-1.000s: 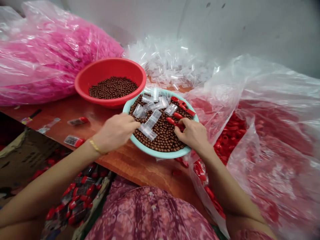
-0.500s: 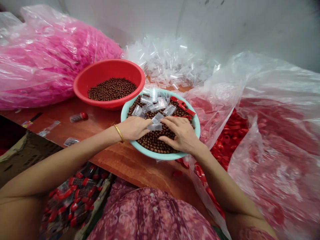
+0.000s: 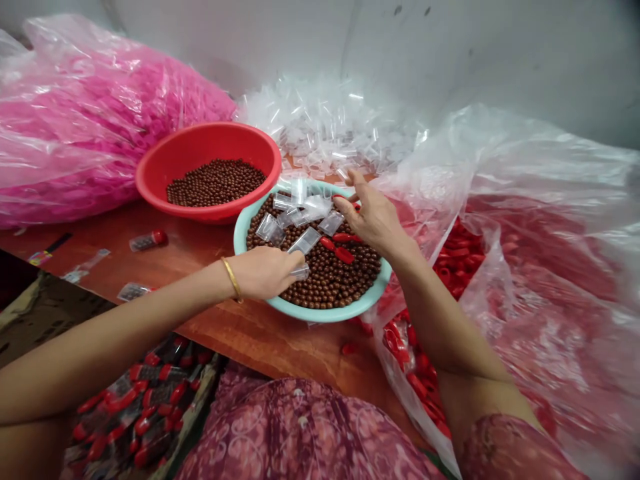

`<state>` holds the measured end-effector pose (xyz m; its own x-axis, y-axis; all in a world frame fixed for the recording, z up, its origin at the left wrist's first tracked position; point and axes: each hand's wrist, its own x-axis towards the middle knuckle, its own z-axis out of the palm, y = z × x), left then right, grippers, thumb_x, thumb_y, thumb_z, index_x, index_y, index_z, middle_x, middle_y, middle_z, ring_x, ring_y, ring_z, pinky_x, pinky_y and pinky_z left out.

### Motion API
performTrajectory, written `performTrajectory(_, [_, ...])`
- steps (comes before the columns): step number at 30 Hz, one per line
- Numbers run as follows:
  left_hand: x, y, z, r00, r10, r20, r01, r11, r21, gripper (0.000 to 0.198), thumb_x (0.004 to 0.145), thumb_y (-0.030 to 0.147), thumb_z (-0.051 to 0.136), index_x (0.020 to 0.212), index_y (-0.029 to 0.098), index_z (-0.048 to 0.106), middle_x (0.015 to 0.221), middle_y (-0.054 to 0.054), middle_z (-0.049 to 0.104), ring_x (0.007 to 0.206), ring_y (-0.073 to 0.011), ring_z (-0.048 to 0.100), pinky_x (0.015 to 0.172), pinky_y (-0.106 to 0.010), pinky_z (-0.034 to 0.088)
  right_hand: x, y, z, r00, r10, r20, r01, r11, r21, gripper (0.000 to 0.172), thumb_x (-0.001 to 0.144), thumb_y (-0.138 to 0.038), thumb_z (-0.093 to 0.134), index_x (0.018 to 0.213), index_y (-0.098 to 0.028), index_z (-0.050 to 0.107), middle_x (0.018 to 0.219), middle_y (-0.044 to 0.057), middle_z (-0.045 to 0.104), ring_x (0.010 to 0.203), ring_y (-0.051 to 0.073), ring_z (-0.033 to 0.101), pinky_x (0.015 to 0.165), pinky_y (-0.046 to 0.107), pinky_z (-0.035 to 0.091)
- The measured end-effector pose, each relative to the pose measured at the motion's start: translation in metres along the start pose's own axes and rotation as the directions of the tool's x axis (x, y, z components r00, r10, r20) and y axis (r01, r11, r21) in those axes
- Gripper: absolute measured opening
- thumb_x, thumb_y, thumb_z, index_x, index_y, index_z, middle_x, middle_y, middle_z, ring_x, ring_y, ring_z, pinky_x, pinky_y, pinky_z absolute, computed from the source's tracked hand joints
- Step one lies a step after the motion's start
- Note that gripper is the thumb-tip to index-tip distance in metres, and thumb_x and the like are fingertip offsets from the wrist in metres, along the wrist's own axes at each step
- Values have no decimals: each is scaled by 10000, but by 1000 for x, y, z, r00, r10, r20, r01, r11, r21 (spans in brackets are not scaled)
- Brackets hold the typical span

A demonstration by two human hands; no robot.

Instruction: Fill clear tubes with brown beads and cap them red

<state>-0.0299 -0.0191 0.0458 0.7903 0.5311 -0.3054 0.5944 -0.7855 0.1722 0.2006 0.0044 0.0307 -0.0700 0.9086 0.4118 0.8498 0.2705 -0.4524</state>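
Note:
My left hand (image 3: 267, 272) reaches over the near left rim of a pale turquoise bowl (image 3: 239, 233). Its fingers are closed round a small clear plastic tube (image 3: 301, 272), whose contents I cannot make out. At the bowl's far right side, my right hand (image 3: 375, 217) has its thumb and fingers bent about a red cap (image 3: 339, 197), largely covered by them. Brown round beads (image 3: 330, 283) fill the bowl. On top lie several clear tubes (image 3: 270, 229) and loose red caps (image 3: 344, 255).
A red basin (image 3: 145, 177) with brown beads stands behind left. Pink pieces in a bag (image 3: 100, 127), piled clear tubes (image 3: 330, 127) and bagged red caps (image 3: 457, 250) surround the wooden tabletop (image 3: 250, 337). Capped tubes lie on the table (image 3: 148, 241) and in a box below (image 3: 155, 407).
My right hand has moved from the bowl's middle up to its far right side, uncovering beads and red caps. My left hand, with the clear tube, has drawn slightly toward me. The view has shifted a little.

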Motion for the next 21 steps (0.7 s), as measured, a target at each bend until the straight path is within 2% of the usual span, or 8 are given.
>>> performTrajectory(2, [8,11,4,1000,-23,4,23,999,33,235,881,229,429,1035,106,557,819,-112,682,752,-219,659,685,-297,488,-9,-6,-8,999,7,51,-2,995,-101,366,853,-419,502,1122,-214,640,934,62,712,775,207,631,682,311,442])
performTrajectory(5, [21,20,7,999,-47,1,47,998,31,180,848,180,474,926,93,611,882,-159,678,831,-263,671,717,-331,511,-32,-15,-16,977,12,213,40,971,-238,302,848,-446,512,936,-228,701,767,41,707,729,200,633,605,283,405])
performTrajectory(9, [44,27,13,996,-74,46,73,997,11,196,814,158,499,914,73,645,945,-200,678,910,-297,666,760,-353,522,-51,-22,-10,924,65,377,118,888,-444,284,824,-419,561,946,-193,684,891,103,703,816,240,640,577,294,385])
performTrajectory(12, [61,28,21,994,-111,6,111,993,-45,206,803,157,495,905,75,653,943,-198,685,931,-291,663,794,-350,522,-53,-21,-1,902,128,413,102,864,-492,226,842,-297,530,967,-163,662,930,142,696,819,259,641,573,312,387])
performTrajectory(15, [73,25,31,981,-178,-75,160,966,-203,149,769,156,528,826,93,650,905,-174,692,902,-278,662,787,-344,520,-55,-15,3,943,123,309,5,923,-384,187,847,-282,513,939,-185,643,891,113,703,780,240,638,584,305,400])
performTrajectory(18, [81,18,38,969,-219,-118,166,922,-351,121,765,211,562,793,113,625,840,-113,693,827,-228,652,741,-314,524,-61,-4,4,979,172,109,-159,980,-122,212,842,-367,525,935,-204,622,818,55,694,663,185,606,584,288,417])
performTrajectory(20, [84,14,39,966,-242,-96,144,803,-578,121,773,220,569,832,119,600,822,-64,682,757,-173,636,673,-274,523,-67,2,4,977,212,20,-213,974,80,256,846,-408,512,939,-192,613,770,29,671,613,152,577,584,276,430])
performTrajectory(21, [84,13,39,966,-250,-61,128,676,-725,123,774,202,571,864,120,585,825,-43,673,725,-144,626,643,-252,517,-70,5,3,975,224,-13,-219,964,153,269,848,-417,504,935,-186,612,759,23,661,610,143,570,588,271,436])
